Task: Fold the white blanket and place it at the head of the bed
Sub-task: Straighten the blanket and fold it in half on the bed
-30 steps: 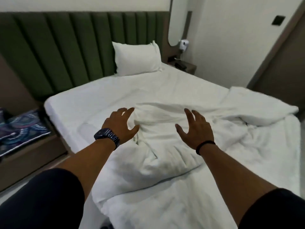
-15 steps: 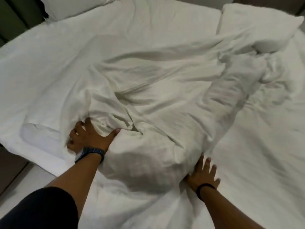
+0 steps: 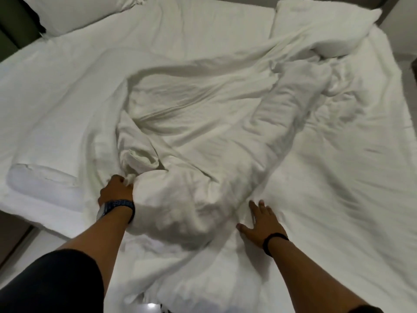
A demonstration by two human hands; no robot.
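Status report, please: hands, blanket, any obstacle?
Left hand gripping blanket. Right hand open, flat beside it. Blanket bunched, unfolded. Pillow at head.

1. White blanket (image 3: 203, 132) bunched in rumpled heap across bed (image 3: 56, 86).
2. Left hand (image 3: 117, 190) gripping a fold at heap's near-left edge.
3. Right hand (image 3: 262, 224) flat, fingers spread, just beside heap.
4. Pillow (image 3: 74, 12) far left.

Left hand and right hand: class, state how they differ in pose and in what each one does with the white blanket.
The left hand has its fingers curled into a bunch of the white blanket; the right hand lies flat with fingers spread, gripping nothing. The left hand wears a dark watch; the right hand wears a thin black band. Both are at the near edge of the crumpled heap.
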